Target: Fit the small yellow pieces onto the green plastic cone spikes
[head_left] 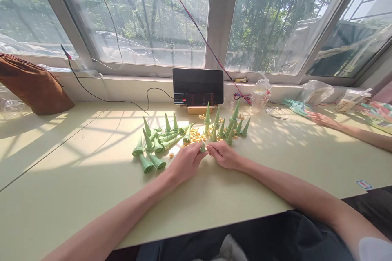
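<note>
My left hand (186, 160) is closed around a small green plastic cone (202, 147), whose tip shows above the fingers. Close against it, my right hand (225, 154) is pinched shut at the cone's side; whatever its fingers hold is hidden. Just beyond both hands lies a pile of small yellow-orange pegs (196, 134). To the left are loose green cones (147, 164), some standing and some on their sides, along with green tubes (171, 140). On the right stand several green cones (234, 118), some with yellow pegs sticking out.
A black tablet (198, 79) leans on a stand near the window, with a phone (200, 99) before it. A brown bag (33, 85) is at far left. Another person's hand (321, 119) rests at right by a teal bundle (297, 107). Cables cross the sill.
</note>
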`<state>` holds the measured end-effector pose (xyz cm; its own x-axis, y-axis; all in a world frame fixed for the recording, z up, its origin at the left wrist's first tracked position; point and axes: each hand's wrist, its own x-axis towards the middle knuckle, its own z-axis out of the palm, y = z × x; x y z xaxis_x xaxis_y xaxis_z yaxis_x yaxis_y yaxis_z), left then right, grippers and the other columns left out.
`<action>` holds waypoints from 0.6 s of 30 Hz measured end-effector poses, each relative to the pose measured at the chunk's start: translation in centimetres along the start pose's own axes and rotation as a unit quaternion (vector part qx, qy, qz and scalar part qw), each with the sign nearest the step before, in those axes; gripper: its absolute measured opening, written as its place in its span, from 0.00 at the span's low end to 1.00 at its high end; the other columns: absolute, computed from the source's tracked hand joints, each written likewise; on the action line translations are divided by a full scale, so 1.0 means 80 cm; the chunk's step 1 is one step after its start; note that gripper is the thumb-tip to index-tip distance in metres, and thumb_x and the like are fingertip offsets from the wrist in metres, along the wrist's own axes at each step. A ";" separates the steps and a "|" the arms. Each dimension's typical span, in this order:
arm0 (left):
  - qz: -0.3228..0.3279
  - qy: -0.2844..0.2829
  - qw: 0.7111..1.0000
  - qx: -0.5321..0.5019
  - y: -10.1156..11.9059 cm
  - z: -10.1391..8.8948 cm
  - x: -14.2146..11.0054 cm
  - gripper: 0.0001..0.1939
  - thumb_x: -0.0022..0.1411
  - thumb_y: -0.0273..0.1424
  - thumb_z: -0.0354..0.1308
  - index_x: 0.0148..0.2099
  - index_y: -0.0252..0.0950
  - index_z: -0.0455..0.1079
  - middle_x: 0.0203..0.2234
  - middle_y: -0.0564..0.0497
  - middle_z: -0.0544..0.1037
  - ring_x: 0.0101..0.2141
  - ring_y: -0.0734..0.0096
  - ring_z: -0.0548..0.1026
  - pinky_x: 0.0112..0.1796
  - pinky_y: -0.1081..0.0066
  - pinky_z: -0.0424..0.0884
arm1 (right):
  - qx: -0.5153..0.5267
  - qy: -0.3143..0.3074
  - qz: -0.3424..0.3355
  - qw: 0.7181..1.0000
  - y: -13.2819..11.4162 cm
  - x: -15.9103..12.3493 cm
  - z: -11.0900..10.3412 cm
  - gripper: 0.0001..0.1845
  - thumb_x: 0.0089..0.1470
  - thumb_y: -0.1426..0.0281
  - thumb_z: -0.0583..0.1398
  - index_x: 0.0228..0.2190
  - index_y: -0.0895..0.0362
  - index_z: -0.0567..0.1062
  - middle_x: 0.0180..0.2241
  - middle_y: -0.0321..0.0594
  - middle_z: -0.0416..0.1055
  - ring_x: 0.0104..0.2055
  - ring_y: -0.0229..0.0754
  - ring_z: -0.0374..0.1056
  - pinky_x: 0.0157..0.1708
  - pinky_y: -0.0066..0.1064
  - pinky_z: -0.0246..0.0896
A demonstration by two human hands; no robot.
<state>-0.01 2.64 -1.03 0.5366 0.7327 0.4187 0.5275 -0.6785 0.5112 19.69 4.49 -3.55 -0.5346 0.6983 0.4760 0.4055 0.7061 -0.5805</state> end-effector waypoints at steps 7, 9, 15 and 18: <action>-0.006 -0.011 1.000 0.001 0.004 0.001 0.000 0.11 0.69 0.31 0.46 0.32 0.37 0.61 0.27 0.52 0.69 0.27 0.71 0.65 0.30 0.71 0.60 | 0.006 0.000 -0.004 1.000 0.001 0.000 0.001 0.20 0.66 0.66 0.46 0.22 0.57 0.56 0.19 0.29 0.51 0.22 0.32 0.47 0.25 0.27 0.44; -0.015 -0.010 1.000 -0.014 0.002 0.003 0.000 0.11 0.68 0.30 0.47 0.31 0.36 0.61 0.26 0.53 0.68 0.26 0.72 0.64 0.29 0.71 0.60 | 0.005 0.001 -0.005 1.000 0.000 0.000 0.000 0.20 0.66 0.66 0.46 0.22 0.57 0.55 0.20 0.29 0.50 0.22 0.32 0.47 0.24 0.27 0.44; -0.010 -0.001 0.999 -0.032 -0.002 0.005 0.000 0.11 0.67 0.30 0.49 0.31 0.36 0.62 0.24 0.54 0.67 0.25 0.73 0.62 0.28 0.72 0.58 | 0.003 0.001 -0.002 1.000 0.000 0.000 0.000 0.19 0.66 0.67 0.46 0.22 0.57 0.57 0.19 0.30 0.52 0.22 0.32 0.48 0.25 0.26 0.45; -0.014 -0.004 0.999 -0.035 -0.001 0.004 0.001 0.11 0.67 0.31 0.50 0.30 0.36 0.62 0.22 0.55 0.66 0.24 0.73 0.60 0.28 0.72 0.57 | 0.005 0.002 -0.003 1.000 0.001 0.000 0.001 0.20 0.66 0.67 0.46 0.22 0.57 0.57 0.20 0.30 0.53 0.22 0.32 0.49 0.25 0.26 0.45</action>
<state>0.18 2.72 -1.26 0.5270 0.7508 0.3983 0.4949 -0.6521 0.5744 19.68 4.53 -3.60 -0.5336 0.6946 0.4826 0.3955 0.7093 -0.5835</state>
